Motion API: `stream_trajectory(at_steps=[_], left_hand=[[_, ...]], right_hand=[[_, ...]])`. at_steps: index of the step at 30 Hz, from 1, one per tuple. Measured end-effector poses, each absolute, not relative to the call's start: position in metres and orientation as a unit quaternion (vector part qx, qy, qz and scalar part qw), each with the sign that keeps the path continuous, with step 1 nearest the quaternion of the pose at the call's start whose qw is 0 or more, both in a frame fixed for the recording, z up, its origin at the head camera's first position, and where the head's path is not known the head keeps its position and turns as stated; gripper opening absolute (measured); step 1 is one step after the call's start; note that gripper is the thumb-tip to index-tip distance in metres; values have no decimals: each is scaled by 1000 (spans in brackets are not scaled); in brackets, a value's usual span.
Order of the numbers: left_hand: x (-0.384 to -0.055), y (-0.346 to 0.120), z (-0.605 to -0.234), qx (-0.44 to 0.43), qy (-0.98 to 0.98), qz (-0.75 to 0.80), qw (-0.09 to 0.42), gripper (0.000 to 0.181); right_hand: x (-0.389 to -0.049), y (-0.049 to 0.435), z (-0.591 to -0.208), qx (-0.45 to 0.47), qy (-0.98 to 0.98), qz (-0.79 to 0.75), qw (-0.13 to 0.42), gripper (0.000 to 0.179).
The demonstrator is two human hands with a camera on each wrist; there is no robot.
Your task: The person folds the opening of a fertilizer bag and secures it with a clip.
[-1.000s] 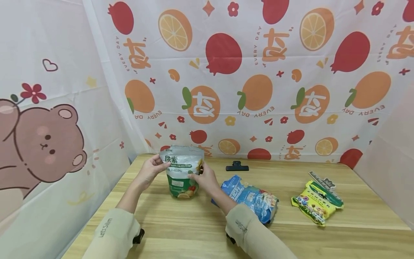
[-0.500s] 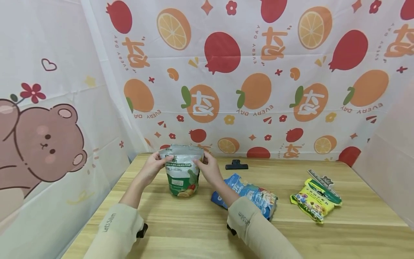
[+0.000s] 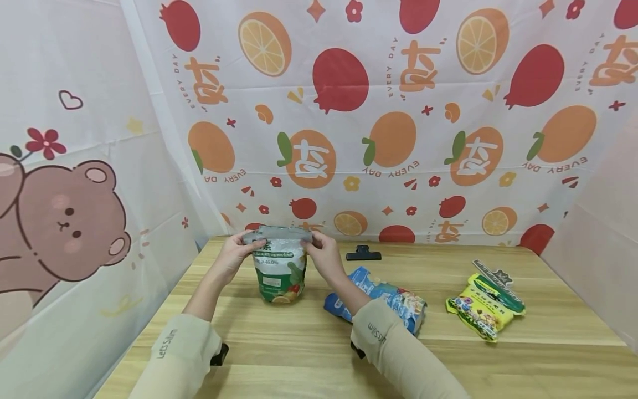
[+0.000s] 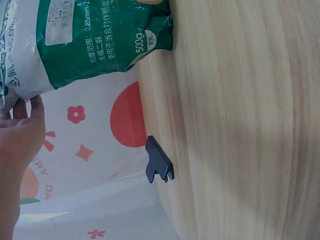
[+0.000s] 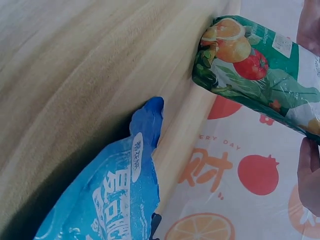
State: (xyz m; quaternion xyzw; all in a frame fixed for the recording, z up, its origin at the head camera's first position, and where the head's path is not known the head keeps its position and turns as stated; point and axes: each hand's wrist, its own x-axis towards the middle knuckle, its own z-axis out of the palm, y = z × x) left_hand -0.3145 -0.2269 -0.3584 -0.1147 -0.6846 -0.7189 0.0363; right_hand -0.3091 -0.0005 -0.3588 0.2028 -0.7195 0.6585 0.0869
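A green and silver fertilizer bag (image 3: 279, 271) stands upright on the table, its silver top band bent over toward me. My left hand (image 3: 235, 256) pinches the left top corner, thumb in front and fingers behind. At the right top corner, my right hand (image 3: 323, 256) holds the bag the same way. The left wrist view shows the bag's green lower front (image 4: 105, 40), marked 500g, with fingertips behind its upper part. Fruit and vegetable pictures cover the bag's side (image 5: 250, 70) in the right wrist view.
A blue printed bag (image 3: 389, 302) lies by my right forearm. Behind it is a black bag clip (image 3: 364, 253). Farther right lies a yellow and green bag (image 3: 485, 307) with a silvery clip (image 3: 500, 275) at its top. Patterned cloth (image 3: 344, 138) hangs behind the wooden table (image 3: 279, 343).
My right hand has moved up from the fertilizer bag's side to its top corner. The left thumb has shifted inward, and the bag's top band has bent forward and down.
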Motion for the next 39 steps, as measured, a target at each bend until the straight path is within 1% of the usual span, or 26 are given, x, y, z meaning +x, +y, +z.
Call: stream_trajectory(at_steps=[6, 10, 11, 12, 15, 16, 19, 22, 25, 29, 33, 39], left_hand=[[-315, -229, -358, -113, -675, -729, 26, 17], [-311, -232, -358, -110, -661, -742, 11, 42], [-310, -232, -357, -108, -660, -743, 10, 44], [-309, -233, -357, -106, -659, -744, 10, 40], [-307, -235, -357, -108, -658, -745, 19, 16], [-307, -236, -358, -109, -660, -743, 24, 14], [-307, -236, -358, -120, -668, -734, 35, 24], [-307, -237, -359, -129, -672, -729, 39, 24], [-307, -240, -361, -136, -656, -742, 32, 24], [-306, -244, -364, -134, -636, -759, 36, 27], [-305, -247, -366, -134, -639, -756, 41, 29], [-305, -248, -366, -138, -639, -756, 37, 28]], right_hand=[[-288, 3, -335, 202, -723, 657, 75, 28], [-284, 4, -332, 199, -733, 647, 67, 24], [-284, 4, -332, 202, -735, 644, 67, 22], [-284, 4, -331, 205, -736, 642, 68, 19], [-283, 4, -331, 212, -735, 640, 66, 18], [-283, 4, -330, 213, -734, 642, 65, 18], [-283, 4, -330, 211, -731, 646, 58, 18], [-284, 4, -331, 209, -731, 648, 53, 19], [-295, 4, -340, 206, -726, 654, 50, 20], [-309, 5, -353, 199, -720, 662, 58, 21], [-312, 5, -355, 192, -724, 659, 69, 19], [-312, 5, -356, 206, -722, 656, 76, 19]])
